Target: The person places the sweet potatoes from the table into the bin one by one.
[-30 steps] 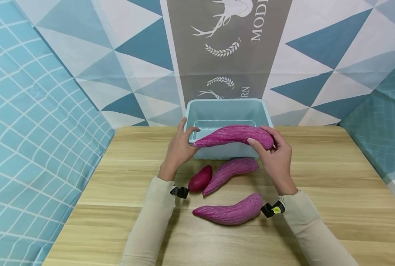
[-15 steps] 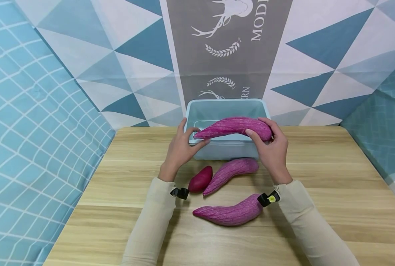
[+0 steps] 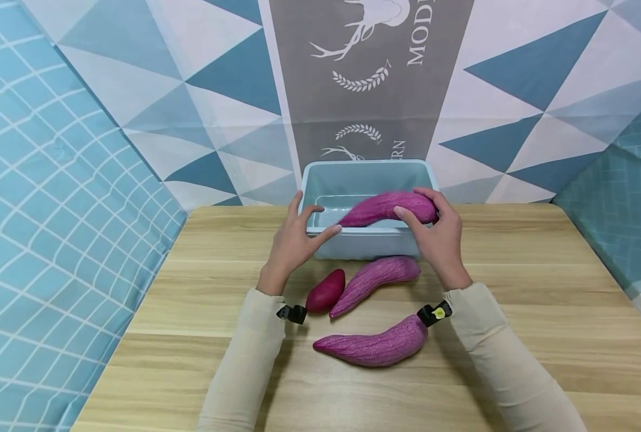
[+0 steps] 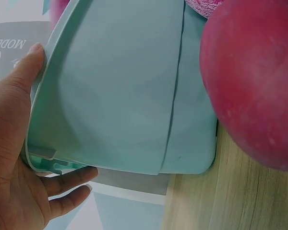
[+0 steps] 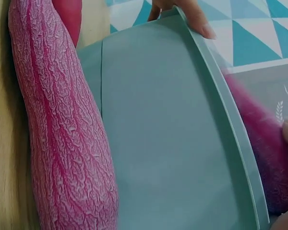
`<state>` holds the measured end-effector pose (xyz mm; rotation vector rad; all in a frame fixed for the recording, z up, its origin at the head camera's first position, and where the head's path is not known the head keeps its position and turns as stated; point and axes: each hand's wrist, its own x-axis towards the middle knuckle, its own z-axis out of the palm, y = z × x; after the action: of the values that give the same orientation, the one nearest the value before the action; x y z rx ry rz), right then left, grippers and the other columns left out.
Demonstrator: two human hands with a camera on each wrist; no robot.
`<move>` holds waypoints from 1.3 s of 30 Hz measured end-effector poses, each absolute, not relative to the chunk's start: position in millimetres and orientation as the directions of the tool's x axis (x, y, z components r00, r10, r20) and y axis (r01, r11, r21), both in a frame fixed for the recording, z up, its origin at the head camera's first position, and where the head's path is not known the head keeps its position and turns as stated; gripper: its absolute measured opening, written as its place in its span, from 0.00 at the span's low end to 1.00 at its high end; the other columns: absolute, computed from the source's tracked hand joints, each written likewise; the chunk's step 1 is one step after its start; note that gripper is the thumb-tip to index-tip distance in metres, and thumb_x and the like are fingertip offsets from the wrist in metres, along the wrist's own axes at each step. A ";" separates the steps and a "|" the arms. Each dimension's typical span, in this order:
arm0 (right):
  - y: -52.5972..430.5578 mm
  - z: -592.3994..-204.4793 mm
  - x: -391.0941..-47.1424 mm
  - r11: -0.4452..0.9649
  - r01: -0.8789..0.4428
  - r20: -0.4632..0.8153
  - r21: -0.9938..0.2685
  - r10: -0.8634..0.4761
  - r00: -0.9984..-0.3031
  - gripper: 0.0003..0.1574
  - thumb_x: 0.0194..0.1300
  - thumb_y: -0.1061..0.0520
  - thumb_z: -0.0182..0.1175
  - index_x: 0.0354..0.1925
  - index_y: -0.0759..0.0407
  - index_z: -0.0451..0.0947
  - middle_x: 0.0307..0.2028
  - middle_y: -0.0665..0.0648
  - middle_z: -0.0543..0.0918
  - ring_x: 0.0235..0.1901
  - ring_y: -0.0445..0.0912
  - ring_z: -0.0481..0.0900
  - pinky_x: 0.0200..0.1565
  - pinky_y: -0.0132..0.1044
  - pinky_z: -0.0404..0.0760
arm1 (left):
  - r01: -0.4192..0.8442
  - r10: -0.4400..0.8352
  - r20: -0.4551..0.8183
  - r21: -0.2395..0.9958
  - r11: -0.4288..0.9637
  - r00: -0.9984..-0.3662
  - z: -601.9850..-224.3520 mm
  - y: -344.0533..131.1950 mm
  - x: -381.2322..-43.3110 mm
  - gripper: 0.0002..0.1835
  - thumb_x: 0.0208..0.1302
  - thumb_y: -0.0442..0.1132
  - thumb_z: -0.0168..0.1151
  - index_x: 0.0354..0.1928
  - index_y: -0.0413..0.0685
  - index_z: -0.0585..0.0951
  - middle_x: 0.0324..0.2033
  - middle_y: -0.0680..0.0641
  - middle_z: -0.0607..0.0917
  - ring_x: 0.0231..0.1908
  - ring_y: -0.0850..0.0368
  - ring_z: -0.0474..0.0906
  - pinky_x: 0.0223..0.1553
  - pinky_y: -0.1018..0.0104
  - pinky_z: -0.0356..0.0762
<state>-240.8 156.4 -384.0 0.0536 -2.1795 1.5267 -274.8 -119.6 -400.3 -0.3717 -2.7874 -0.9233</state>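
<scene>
In the head view my right hand (image 3: 438,237) holds a long, curved purple sweet potato (image 3: 376,208) by its thick end, thumb on the near side. It lies across the opening of the light blue plastic bin (image 3: 371,246), its thin tip slanting down behind the front rim. My left hand (image 3: 294,243) grips the bin's front left corner, thumb on the front rim and other fingers around the side. In the left wrist view the thumb (image 4: 31,64) lies along the rim. The right wrist view shows the held sweet potato blurred past the rim.
Close in front of the bin lie a smooth dark red oval root (image 3: 325,291) and a wrinkled purple sweet potato (image 3: 376,281), side by side. Nearer, another sweet potato (image 3: 371,348) lies under the right wrist on the wooden table (image 3: 536,288). A patterned wall covering (image 3: 234,90) rises behind the bin.
My right hand has carried the sweet potato forward, then right and down into the bin's opening. The left thumb has come onto the front rim; the bin stays in place.
</scene>
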 end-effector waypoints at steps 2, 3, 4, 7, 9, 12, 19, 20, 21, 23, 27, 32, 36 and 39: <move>157.3 -383.4 -239.9 0.372 -0.284 0.384 -0.883 0.228 -0.895 0.32 0.63 0.47 0.70 0.63 0.53 0.76 0.62 0.57 0.80 0.63 0.47 0.77 0.67 0.41 0.74 | 0.291 0.178 0.247 0.563 0.774 -0.952 -401.0 -119.3 -274.6 0.36 0.60 0.73 0.60 0.63 0.60 0.76 0.81 0.47 0.47 0.65 0.38 0.75 0.48 0.42 0.81; 157.8 -383.4 -239.5 0.370 -0.278 0.376 -0.887 0.225 -0.899 0.32 0.64 0.48 0.70 0.63 0.55 0.76 0.63 0.57 0.80 0.64 0.48 0.76 0.69 0.42 0.73 | 0.289 0.177 0.246 0.565 0.773 -0.953 -401.3 -119.1 -274.6 0.36 0.60 0.72 0.60 0.63 0.60 0.76 0.81 0.48 0.47 0.65 0.38 0.75 0.47 0.42 0.81; 158.2 -383.6 -239.2 0.366 -0.274 0.369 -0.889 0.223 -0.902 0.32 0.64 0.49 0.70 0.63 0.56 0.76 0.63 0.58 0.79 0.66 0.49 0.75 0.70 0.43 0.71 | 0.286 0.175 0.243 0.567 0.772 -0.954 -401.7 -119.0 -274.3 0.36 0.60 0.72 0.60 0.63 0.59 0.76 0.81 0.48 0.47 0.65 0.38 0.75 0.47 0.42 0.81; 159.1 -383.7 -237.5 0.364 -0.261 0.354 -0.894 0.219 -0.909 0.32 0.64 0.50 0.70 0.63 0.57 0.76 0.64 0.58 0.79 0.69 0.50 0.73 0.71 0.43 0.69 | 0.281 0.177 0.231 0.577 0.767 -0.957 -402.5 -118.0 -274.3 0.38 0.60 0.74 0.59 0.64 0.59 0.76 0.81 0.49 0.46 0.67 0.38 0.73 0.51 0.40 0.80; 159.6 -384.2 -236.3 0.364 -0.266 0.358 -0.893 0.213 -0.909 0.32 0.63 0.51 0.71 0.63 0.57 0.76 0.63 0.58 0.79 0.68 0.50 0.74 0.71 0.42 0.69 | 0.278 0.178 0.224 0.581 0.765 -0.958 -402.7 -117.4 -274.2 0.39 0.59 0.75 0.58 0.64 0.59 0.75 0.82 0.49 0.46 0.69 0.37 0.71 0.54 0.39 0.79; 160.2 -385.3 -233.8 0.358 -0.282 0.369 -0.890 0.203 -0.907 0.32 0.62 0.50 0.72 0.62 0.57 0.77 0.62 0.57 0.80 0.67 0.49 0.75 0.71 0.42 0.70 | 0.270 0.177 0.214 0.583 0.766 -0.961 -402.9 -116.7 -274.5 0.40 0.58 0.77 0.56 0.64 0.61 0.75 0.82 0.50 0.45 0.69 0.38 0.71 0.56 0.38 0.78; 163.8 -390.0 -225.2 0.363 -0.295 0.376 -0.884 0.177 -0.910 0.33 0.61 0.46 0.72 0.62 0.53 0.77 0.60 0.54 0.82 0.59 0.44 0.79 0.66 0.41 0.75 | 0.281 0.180 0.227 0.571 0.771 -0.957 -401.7 -116.1 -274.2 0.37 0.59 0.76 0.57 0.62 0.61 0.76 0.81 0.48 0.46 0.60 0.39 0.80 0.47 0.44 0.83; 164.6 -390.8 -223.6 0.358 -0.301 0.378 -0.884 0.169 -0.910 0.32 0.61 0.46 0.72 0.62 0.52 0.77 0.59 0.54 0.83 0.58 0.43 0.79 0.65 0.39 0.75 | 0.282 0.181 0.229 0.571 0.771 -0.957 -401.5 -116.0 -274.1 0.36 0.59 0.75 0.57 0.62 0.61 0.76 0.81 0.48 0.47 0.59 0.39 0.80 0.47 0.44 0.83; 165.6 -391.7 -222.1 0.357 -0.309 0.383 -0.882 0.160 -0.910 0.32 0.62 0.47 0.72 0.61 0.52 0.77 0.58 0.54 0.83 0.57 0.42 0.79 0.64 0.36 0.76 | 0.283 0.181 0.230 0.571 0.771 -0.956 -401.7 -116.0 -274.0 0.36 0.59 0.75 0.57 0.61 0.62 0.77 0.81 0.47 0.47 0.59 0.39 0.80 0.46 0.45 0.83; 167.7 -392.8 -218.6 0.344 -0.331 0.396 -0.879 0.137 -0.908 0.30 0.62 0.49 0.72 0.61 0.52 0.78 0.57 0.54 0.83 0.55 0.42 0.80 0.61 0.32 0.76 | 0.284 0.182 0.229 0.572 0.770 -0.956 -402.0 -116.3 -273.8 0.36 0.60 0.75 0.57 0.61 0.62 0.77 0.81 0.48 0.46 0.57 0.39 0.81 0.43 0.47 0.83; 172.3 -393.6 -212.5 0.305 -0.379 0.422 -0.874 0.090 -0.902 0.28 0.62 0.54 0.72 0.60 0.54 0.78 0.55 0.52 0.84 0.54 0.44 0.81 0.58 0.26 0.75 | 0.284 0.179 0.233 0.575 0.768 -0.956 -402.2 -117.8 -273.8 0.34 0.60 0.75 0.57 0.60 0.63 0.77 0.81 0.48 0.46 0.55 0.39 0.82 0.40 0.49 0.82; 178.1 -395.4 -209.0 0.257 -0.420 0.441 -0.870 0.029 -0.897 0.27 0.62 0.59 0.71 0.59 0.58 0.79 0.52 0.46 0.84 0.53 0.45 0.82 0.58 0.25 0.77 | 0.284 0.173 0.242 0.567 0.773 -0.955 -401.7 -119.9 -274.8 0.34 0.61 0.74 0.57 0.60 0.62 0.77 0.81 0.47 0.46 0.56 0.38 0.81 0.43 0.46 0.82; 182.5 -397.6 -203.9 0.245 -0.419 0.429 -0.874 -0.011 -0.903 0.26 0.62 0.61 0.71 0.58 0.59 0.79 0.52 0.47 0.85 0.52 0.41 0.83 0.58 0.24 0.77 | 0.288 0.178 0.243 0.563 0.775 -0.954 -400.9 -119.6 -275.4 0.34 0.62 0.74 0.56 0.61 0.63 0.77 0.81 0.46 0.47 0.58 0.37 0.80 0.43 0.45 0.82; 185.3 -400.0 -199.9 0.234 -0.416 0.419 -0.879 -0.042 -0.907 0.27 0.61 0.62 0.71 0.58 0.61 0.79 0.51 0.49 0.86 0.52 0.38 0.83 0.58 0.24 0.77 | 0.290 0.180 0.243 0.566 0.772 -0.953 -399.8 -118.3 -276.4 0.34 0.61 0.75 0.56 0.61 0.65 0.76 0.81 0.47 0.46 0.60 0.38 0.79 0.43 0.46 0.83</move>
<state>-199.9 185.3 -400.0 0.4256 -2.2048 1.7198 -276.4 -118.3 -399.8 -0.3732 -2.7901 -0.9340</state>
